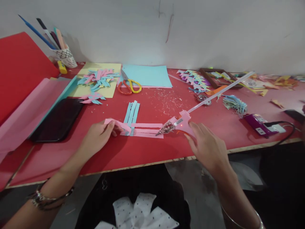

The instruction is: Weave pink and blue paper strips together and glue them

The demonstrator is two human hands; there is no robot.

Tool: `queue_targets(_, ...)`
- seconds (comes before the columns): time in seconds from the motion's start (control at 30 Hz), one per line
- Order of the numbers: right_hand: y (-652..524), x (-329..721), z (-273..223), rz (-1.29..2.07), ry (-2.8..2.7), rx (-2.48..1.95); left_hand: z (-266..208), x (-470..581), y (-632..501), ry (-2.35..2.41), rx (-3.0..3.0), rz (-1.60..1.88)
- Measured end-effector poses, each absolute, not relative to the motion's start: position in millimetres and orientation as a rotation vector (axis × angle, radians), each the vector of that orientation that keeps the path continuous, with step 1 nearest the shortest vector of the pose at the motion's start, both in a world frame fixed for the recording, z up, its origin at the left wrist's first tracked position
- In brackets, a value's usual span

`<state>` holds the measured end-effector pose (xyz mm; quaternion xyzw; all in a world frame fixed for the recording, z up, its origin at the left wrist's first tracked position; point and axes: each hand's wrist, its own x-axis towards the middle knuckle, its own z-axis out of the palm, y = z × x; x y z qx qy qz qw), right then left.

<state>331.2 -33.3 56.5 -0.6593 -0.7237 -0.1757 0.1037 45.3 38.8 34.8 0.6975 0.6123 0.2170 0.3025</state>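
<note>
Between the thumb and fingers of my left hand (pixel 101 133) is the raised end of a pink paper strip (pixel 120 124). It curls up over several blue paper strips (pixel 131 113) that cross other pink strips (pixel 147 131) lying flat on the table. My right hand (pixel 207 146) is wrapped round a pink hot glue gun (pixel 183 124). A long clear glue stick (pixel 221 92) sticks out of its back, and a small light glows on its side. The dark nozzle rests at or just above the right ends of the pink strips.
Red-and-yellow scissors (pixel 130 86) lie by blue sheets (pixel 147 75). Cut paper pieces (pixel 100 78) sit on a yellow sheet. A black phone (pixel 59 119) is at left, beside a pen cup (pixel 64 57). A purple power adapter (pixel 259 124) with a cable is at right.
</note>
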Motion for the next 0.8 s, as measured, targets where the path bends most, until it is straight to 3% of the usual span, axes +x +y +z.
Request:
queue_targets(0.6, -41.1, 353.7, 62.7, -0.561, -2.119, -1.969, 36.9, 43.0, 35.4, 1.556, 1.864, 0.573)
queue_targets(0.8, -18.6, 378.7, 76.8, -0.583, -1.883, -2.05, 36.2, 43.0, 33.6, 1.533, 1.884, 0.58)
